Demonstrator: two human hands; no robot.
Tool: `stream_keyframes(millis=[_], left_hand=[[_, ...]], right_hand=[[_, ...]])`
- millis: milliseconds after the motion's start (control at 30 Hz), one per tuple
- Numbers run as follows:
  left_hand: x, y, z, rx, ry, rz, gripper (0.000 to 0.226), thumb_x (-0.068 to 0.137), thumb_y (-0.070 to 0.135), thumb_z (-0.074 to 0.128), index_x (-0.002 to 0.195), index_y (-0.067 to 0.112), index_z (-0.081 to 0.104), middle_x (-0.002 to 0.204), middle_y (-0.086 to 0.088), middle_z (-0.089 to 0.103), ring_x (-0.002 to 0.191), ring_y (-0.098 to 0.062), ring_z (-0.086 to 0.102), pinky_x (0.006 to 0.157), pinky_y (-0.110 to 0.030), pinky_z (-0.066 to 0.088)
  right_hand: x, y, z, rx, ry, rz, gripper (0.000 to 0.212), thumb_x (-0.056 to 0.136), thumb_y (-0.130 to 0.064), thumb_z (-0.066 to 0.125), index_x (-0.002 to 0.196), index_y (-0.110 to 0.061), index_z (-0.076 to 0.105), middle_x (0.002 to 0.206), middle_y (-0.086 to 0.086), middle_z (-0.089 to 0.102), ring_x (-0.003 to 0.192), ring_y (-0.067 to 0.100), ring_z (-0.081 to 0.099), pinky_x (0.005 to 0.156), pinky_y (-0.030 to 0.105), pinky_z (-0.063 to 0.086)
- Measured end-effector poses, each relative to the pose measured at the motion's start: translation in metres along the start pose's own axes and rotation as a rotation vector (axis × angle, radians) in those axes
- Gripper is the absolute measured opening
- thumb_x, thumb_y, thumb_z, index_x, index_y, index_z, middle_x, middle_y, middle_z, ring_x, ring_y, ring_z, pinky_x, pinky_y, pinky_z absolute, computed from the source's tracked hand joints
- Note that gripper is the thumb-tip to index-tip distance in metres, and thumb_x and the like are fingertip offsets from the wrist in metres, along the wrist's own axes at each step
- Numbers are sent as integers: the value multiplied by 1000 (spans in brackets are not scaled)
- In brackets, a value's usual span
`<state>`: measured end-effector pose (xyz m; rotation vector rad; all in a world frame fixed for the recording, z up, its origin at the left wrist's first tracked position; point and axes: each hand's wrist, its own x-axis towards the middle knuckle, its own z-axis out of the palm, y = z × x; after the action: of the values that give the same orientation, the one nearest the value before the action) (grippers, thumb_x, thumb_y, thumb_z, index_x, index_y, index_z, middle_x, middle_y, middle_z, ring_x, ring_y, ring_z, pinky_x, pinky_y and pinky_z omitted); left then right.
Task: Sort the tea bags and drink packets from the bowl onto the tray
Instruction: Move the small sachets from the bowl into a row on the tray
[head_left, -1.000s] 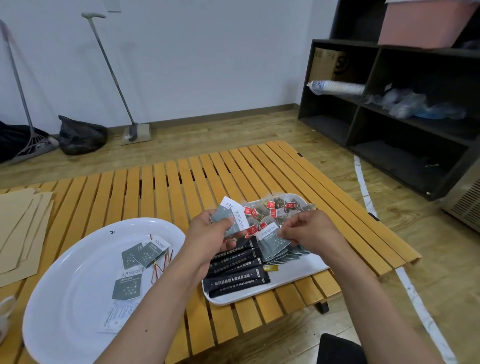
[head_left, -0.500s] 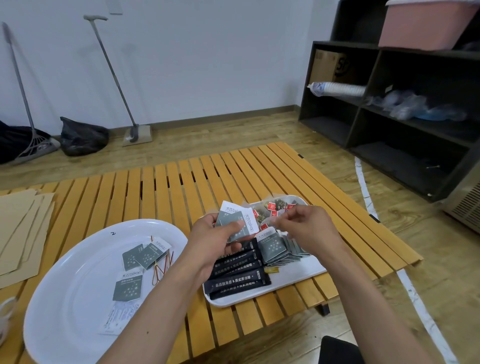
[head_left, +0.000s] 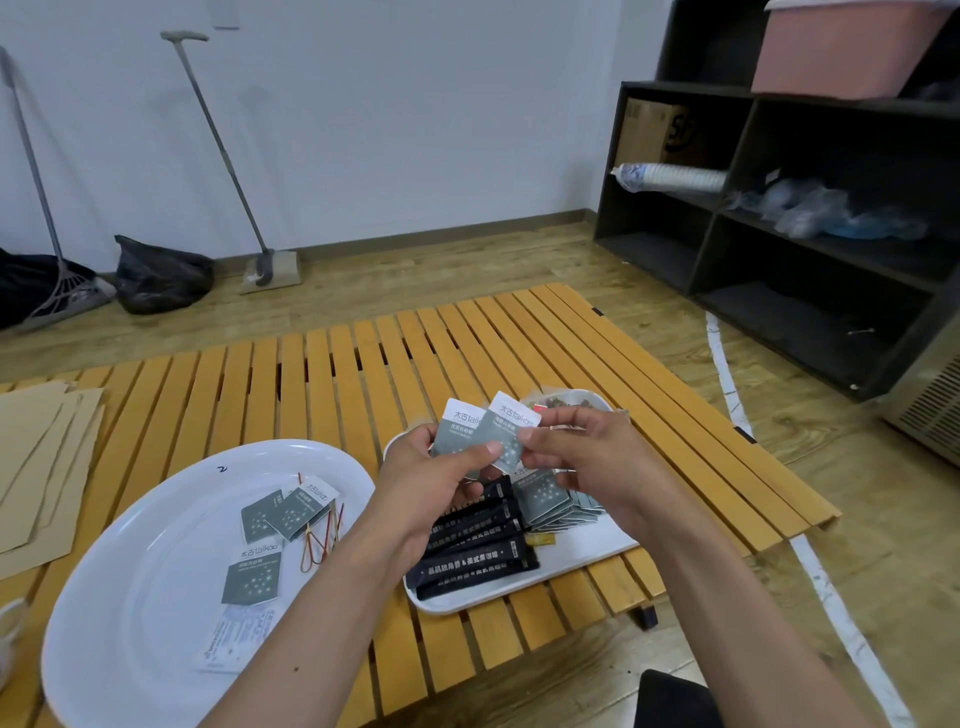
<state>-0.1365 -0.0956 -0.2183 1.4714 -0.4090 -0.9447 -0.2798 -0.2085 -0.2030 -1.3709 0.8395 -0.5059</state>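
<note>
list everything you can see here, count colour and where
grey-and-white packets: two, held up between both hands
white oval bowl: one, left on the table
packets in the bowl: three grey, one white
rubber bands: a few, red and yellow, in the bowl
white tray: one, under the hands
black stick packets: several, front of the tray
grey packet row: count unclear, tray's right side
slatted table: one, yellow wood
cardboard sheets: several, tan, table's left edge
black shelving: one, right wall
pink bin: one, atop the shelving
black bag: one, by the wall
left hand: gripping packets
right hand: pinching a packet
</note>
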Motion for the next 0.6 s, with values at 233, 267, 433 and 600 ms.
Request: stream_keyframes(millis=[233, 267, 433, 600], left_hand=[[-1, 7, -4, -43, 25, -11, 17, 99, 12, 64, 116, 10, 64, 100, -12, 79, 86, -22, 77, 63, -29, 58], [0, 8, -5, -52, 35, -16, 14, 102, 11, 59, 115, 10, 64, 100, -13, 79, 87, -24, 78, 62, -28, 58], [0, 7, -7, 1, 22, 0, 16, 102, 9, 57, 116, 11, 65, 88, -11, 81, 94, -30, 77, 64, -29, 58], [1, 3, -7, 30, 6, 14, 24, 98, 10, 64, 123, 13, 63, 94, -10, 81, 84, -21, 79, 61, -26, 56]], right_hand=[[10, 5, -21, -16, 135, 18, 11, 91, -16, 74, 101, -13, 73, 88, 3, 79, 69, 11, 70, 64, 30, 46], [11, 8, -24, -81, 145, 26, 8, 91, -16, 73, 99, -17, 75, 87, 2, 78, 69, 11, 68, 62, 30, 47], [17, 17, -19, -434, 221, 20, 8, 86, -21, 80, 93, -18, 78, 93, -3, 75, 84, 19, 73, 66, 29, 58], [18, 18, -9, -574, 234, 10, 9, 83, -22, 83, 86, -16, 77, 82, 0, 76, 80, 19, 74, 77, 40, 63]])
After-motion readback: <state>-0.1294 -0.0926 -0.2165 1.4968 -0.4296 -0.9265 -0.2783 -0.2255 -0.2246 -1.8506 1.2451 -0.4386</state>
